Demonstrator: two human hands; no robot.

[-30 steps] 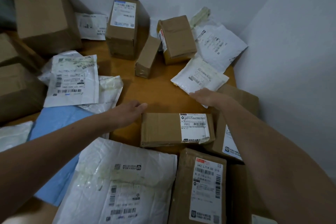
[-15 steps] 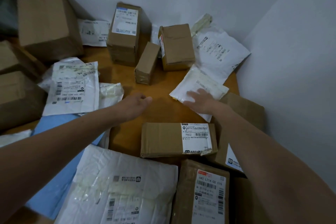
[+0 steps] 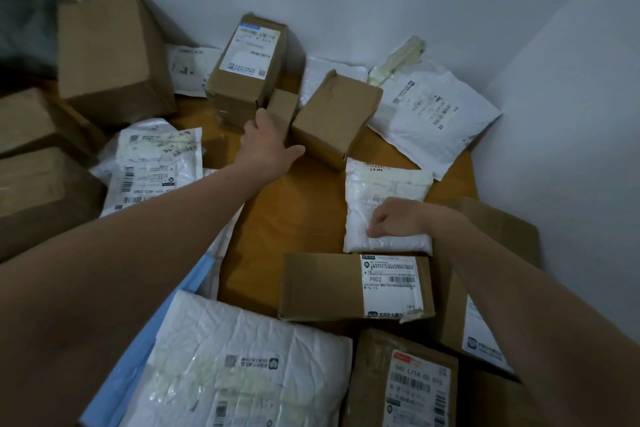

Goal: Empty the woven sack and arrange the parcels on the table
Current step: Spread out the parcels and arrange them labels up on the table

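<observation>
From the head camera the work looks to be at the arranging stage: parcels already cover the wooden table (image 3: 298,218), and no woven sack can be made out, unless it is the dark blur at the upper left edge, which I cannot tell. Just above frame centre the left hand (image 3: 268,146) lies on the near end of a small narrow box (image 3: 283,107). Its fingers are straight along the box's left side and its thumb is splayed wide toward the tilted box (image 3: 334,114) just beside it. At centre right the right hand (image 3: 398,218) has its fingers curled down, gripping a white padded mailer (image 3: 381,184) near its lower edge, just above the labelled flat box (image 3: 322,286). Next, I judge, the left hand must close on the narrow box before shifting it. All cartons and mailers are sealed, so their contents are hidden.
</observation>
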